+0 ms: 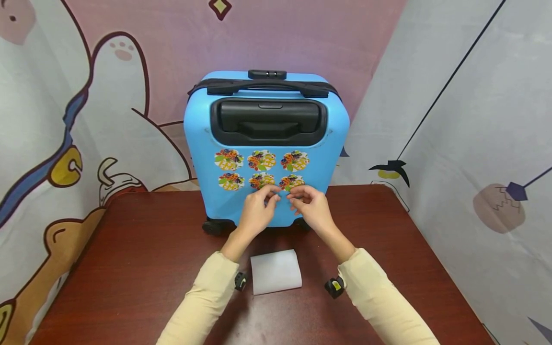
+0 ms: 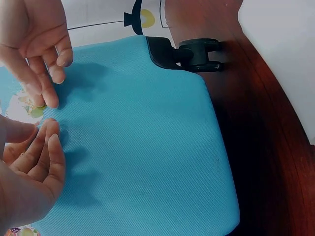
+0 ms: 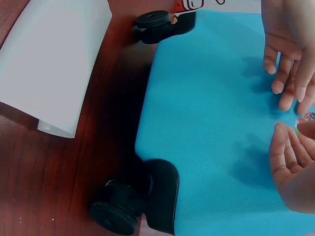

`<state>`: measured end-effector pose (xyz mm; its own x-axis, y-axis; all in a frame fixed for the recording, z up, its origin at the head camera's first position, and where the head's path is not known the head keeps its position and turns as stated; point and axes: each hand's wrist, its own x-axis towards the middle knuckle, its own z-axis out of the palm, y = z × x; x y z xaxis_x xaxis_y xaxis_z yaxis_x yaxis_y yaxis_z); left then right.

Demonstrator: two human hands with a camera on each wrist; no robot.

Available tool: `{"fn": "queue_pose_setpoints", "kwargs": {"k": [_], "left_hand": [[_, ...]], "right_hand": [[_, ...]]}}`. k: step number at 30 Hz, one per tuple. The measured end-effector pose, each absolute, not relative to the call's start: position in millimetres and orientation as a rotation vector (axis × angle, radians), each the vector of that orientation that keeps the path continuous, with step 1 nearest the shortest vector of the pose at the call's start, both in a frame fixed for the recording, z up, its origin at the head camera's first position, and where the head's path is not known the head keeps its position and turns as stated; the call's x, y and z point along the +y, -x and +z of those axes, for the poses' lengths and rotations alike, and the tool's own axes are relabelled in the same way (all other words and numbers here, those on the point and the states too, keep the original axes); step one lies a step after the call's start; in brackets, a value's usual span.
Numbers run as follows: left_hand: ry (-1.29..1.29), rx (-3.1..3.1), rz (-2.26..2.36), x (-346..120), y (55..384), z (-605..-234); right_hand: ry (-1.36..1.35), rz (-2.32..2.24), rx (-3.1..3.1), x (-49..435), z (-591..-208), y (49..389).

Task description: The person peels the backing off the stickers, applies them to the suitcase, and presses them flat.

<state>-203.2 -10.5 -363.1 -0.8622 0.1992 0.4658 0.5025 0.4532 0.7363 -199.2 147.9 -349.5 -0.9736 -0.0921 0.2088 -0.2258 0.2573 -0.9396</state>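
Observation:
A light-blue suitcase (image 1: 263,208) stands upright on the table, its front panel facing me. Round fruit-patterned stickers sit on it in two rows of three. At the lower row, my left hand (image 1: 258,211) has its thumb and fingertips near the middle sticker (image 1: 261,180). My right hand (image 1: 314,207) is at the right sticker (image 1: 291,182), fingers bent loosely and fingertips close to its lower edge. Both hands face each other with a small gap between, and nothing shows in either. In the left wrist view, fingers partly cover a sticker (image 2: 35,110).
A curled white sheet (image 1: 276,272) lies on the dark red-brown table (image 1: 155,258) in front of the suitcase, between the forearms. The suitcase has black wheels (image 3: 115,216) at its base and a black handle (image 1: 267,86) on top. A cartoon-printed cloth (image 1: 276,43) hangs behind.

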Motion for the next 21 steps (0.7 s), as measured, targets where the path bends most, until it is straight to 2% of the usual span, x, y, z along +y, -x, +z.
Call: {"fn": "queue_pose_setpoints", "kwargs": {"k": [9, 21], "left_hand": [[0.569, -2.427, -1.357, -22, 198, -365], [0.486, -2.492, -1.247, -64, 188, -378]], "right_hand": [[-0.304, 1.760, -2.405, 153, -352, 199], [-0.243, 1.532, -2.509, 176, -369, 190]]}}
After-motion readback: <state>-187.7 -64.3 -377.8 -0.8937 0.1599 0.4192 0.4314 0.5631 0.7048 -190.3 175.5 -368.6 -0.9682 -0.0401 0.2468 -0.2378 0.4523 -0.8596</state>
